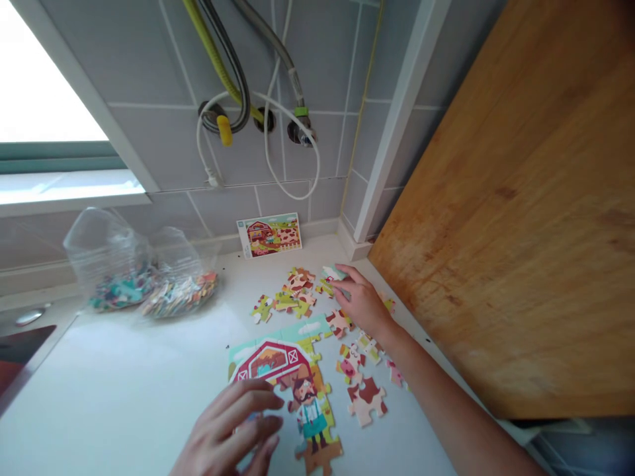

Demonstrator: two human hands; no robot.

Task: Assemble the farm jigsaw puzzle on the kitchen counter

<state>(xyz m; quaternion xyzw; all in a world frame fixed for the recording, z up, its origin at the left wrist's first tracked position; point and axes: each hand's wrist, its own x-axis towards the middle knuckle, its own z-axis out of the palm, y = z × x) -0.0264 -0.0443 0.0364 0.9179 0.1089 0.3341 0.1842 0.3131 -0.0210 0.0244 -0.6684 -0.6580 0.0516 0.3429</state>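
Observation:
A partly assembled puzzle [311, 416] lies on the white counter, with a red barn and a farmer in a teal apron. Over its lower left part is my left hand [233, 430], fingers apart and curved, with nothing held. My right hand [360, 297] reaches beyond the puzzle's upper right corner, its thumb and fingertips closed on a light blue and green puzzle piece [333, 272]. Loose yellow-green and brown pieces [286, 301] lie left of that hand. Cow-patterned pieces [366, 401] are spread nearer, beside my right forearm.
A picture card [270, 235] leans on the tiled wall. Two clear bags of pieces [119, 291] [181, 294] stand at the left. A wooden board [536, 218] rises at the right. Hoses and a white cable [317, 158] hang above.

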